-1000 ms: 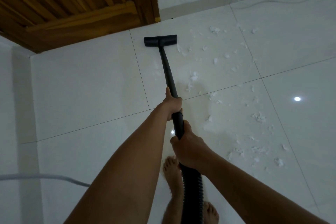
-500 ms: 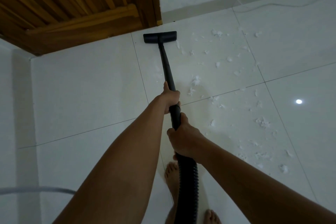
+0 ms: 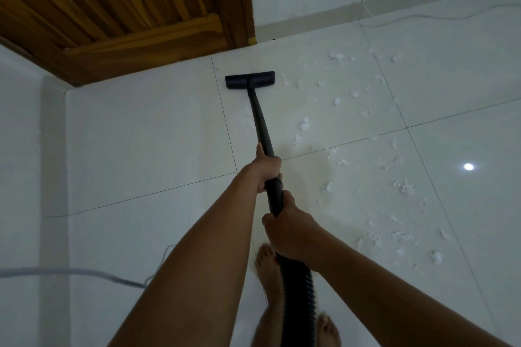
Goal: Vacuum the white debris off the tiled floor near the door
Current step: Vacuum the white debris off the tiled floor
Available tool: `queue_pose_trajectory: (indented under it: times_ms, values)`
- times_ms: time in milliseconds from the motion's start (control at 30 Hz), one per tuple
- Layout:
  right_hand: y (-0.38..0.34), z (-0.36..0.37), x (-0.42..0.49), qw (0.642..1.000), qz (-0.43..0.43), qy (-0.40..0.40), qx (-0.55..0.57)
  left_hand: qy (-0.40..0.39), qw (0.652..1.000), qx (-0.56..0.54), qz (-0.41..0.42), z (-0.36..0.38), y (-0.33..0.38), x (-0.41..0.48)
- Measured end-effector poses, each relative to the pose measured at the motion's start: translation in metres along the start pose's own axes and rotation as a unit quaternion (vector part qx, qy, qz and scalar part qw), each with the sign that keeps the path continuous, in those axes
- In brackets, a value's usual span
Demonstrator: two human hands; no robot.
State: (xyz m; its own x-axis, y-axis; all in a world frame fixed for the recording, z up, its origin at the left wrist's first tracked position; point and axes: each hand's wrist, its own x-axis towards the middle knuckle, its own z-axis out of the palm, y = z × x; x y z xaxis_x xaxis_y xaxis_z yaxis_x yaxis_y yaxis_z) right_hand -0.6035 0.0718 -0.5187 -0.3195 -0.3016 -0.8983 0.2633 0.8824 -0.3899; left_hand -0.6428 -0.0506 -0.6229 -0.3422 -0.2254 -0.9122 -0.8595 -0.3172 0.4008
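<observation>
White tiles [image 3: 146, 149] hold debris [image 3: 304, 124] beside the nozzle [image 3: 249, 80]; left hand [image 3: 266, 167] and right hand [image 3: 290, 229] wrap closed around the wand [image 3: 263, 127].

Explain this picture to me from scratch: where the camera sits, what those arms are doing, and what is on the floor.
The camera is worn on a person's head, looking forward and down, so the two arms are their own. Both bare hands grip a black vacuum wand: the left hand farther along, the right hand nearer, where the ribbed hose begins. The wand ends in a flat floor nozzle resting on the white tiled floor, just short of a wooden door. Scraps of white debris lie scattered to the nozzle's right. The person's bare feet show below, and a grey cable lies at the left.
</observation>
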Motion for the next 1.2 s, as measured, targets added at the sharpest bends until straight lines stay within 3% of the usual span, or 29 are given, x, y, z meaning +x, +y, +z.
queue_pose_trajectory:
  times_ms: [533,900,1200]
  values:
    - [0.067,0.001,-0.065,0.998,0.037,0.005,0.059,-0.024,1.000,0.007,-0.006,0.061,-0.051,-0.053]
    - [0.035,-0.010,-0.029,0.995,0.037,0.000,0.090,-0.023,1.000,0.011,-0.002,0.043,-0.016,-0.012]
    - [-0.007,-0.028,-0.011,0.999,0.003,0.017,0.035,-0.026,0.999,0.027,0.005,0.021,0.025,0.007]
